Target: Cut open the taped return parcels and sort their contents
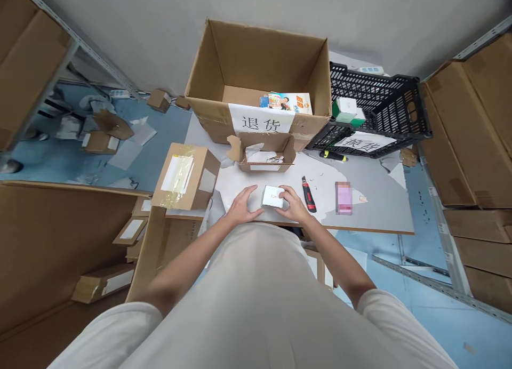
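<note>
A small white box (273, 196) with faint writing on its top is at the front edge of the table. My right hand (294, 205) grips its right side, fingers at the upper corner and thumb lower down. To the left of the box my left hand (242, 205) is open, thumb and fingers apart, with a gap to the box. Just beyond stands an opened small carton (266, 167) with crumpled white paper inside. A red and black utility knife (309, 194) lies right of my right hand.
Behind stands a large cardboard box (212, 113) holding a few colourful packs. Beside it a black plastic crate (400, 110) contains green and white boxes. A taped carton (180, 177) is at left, a yellow and black cutter (333, 155) near the crate, a pink item (343, 198) at right.
</note>
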A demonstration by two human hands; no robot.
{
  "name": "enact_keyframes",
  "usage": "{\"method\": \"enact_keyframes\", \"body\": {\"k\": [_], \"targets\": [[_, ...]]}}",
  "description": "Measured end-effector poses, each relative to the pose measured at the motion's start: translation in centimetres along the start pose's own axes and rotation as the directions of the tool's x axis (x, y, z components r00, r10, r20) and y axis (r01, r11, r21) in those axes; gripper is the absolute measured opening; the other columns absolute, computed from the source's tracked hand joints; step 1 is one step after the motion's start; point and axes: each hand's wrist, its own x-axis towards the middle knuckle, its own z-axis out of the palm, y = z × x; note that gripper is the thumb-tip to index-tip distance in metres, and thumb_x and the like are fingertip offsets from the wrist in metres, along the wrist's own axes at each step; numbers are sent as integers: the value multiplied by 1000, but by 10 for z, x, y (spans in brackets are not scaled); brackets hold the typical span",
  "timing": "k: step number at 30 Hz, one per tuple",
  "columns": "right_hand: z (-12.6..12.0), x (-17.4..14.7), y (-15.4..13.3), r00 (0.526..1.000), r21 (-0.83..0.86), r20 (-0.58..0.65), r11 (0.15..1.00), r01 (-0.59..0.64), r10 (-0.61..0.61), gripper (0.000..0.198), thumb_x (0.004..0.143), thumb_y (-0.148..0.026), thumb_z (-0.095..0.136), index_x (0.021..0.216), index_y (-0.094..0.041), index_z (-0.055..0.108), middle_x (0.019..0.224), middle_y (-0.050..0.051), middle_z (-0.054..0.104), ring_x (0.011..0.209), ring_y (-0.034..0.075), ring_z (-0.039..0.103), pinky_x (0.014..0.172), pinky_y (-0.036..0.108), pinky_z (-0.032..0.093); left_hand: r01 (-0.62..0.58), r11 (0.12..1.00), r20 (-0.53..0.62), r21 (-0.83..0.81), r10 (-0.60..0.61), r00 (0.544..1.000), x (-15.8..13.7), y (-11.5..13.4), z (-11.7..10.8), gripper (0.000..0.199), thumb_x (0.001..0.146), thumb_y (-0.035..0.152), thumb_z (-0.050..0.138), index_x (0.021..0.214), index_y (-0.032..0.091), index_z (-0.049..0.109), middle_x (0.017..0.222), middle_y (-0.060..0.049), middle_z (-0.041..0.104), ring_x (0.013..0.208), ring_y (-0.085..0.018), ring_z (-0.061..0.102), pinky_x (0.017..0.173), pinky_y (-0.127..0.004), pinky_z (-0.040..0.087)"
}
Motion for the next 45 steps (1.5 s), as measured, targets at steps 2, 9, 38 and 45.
{"method": "enact_keyframes", "body": {"k": [2, 9, 38, 45], "targets": [[-7, 1, -2, 999, -8, 44, 999, 32, -32, 32, 79, -39, 65, 102, -20, 51, 137, 19, 44, 130, 26, 44, 101, 41, 43, 23, 992, 72, -125, -14, 997, 1, 1, 13, 108, 64, 52, 76, 149, 15, 19, 149, -19, 36, 136, -30, 40, 109, -44, 40], [-37, 20, -24, 956, -297, 289, 945, 134, -45, 35, 89, -36, 54, 119, -18, 53, 140, 16, 49, 130, 27, 44, 106, 45, 37, -5, 972, 120, -236, 34, 992, 27, -2, 30, 93, 58, 40, 85, 136, 16, 40, 135, -16, 53, 124, -29, 52, 106, -43, 42], [-15, 25, 1, 972, -293, -216, 956, 28, -95, 32, 92, -17, 40, 114, -22, 62, 126, 13, 56, 120, 26, 50, 100, 48, 43, 7, 953, 128, -303, 33, 991, 17, 0, 22, 116, 57, 41, 84, 148, 17, 16, 143, -19, 42, 130, -33, 46, 107, -48, 39], [-12, 7, 0, 989, -252, -105, 965, 75, -105, 36, 93, -21, 41, 123, -18, 59, 120, 13, 63, 112, 24, 56, 98, 45, 47, 125, 960, -32, -249, -137, 990, 22, 37, 18, 103, 63, 47, 77, 145, 19, 21, 137, -18, 44, 113, -30, 58, 95, -47, 49]]}}
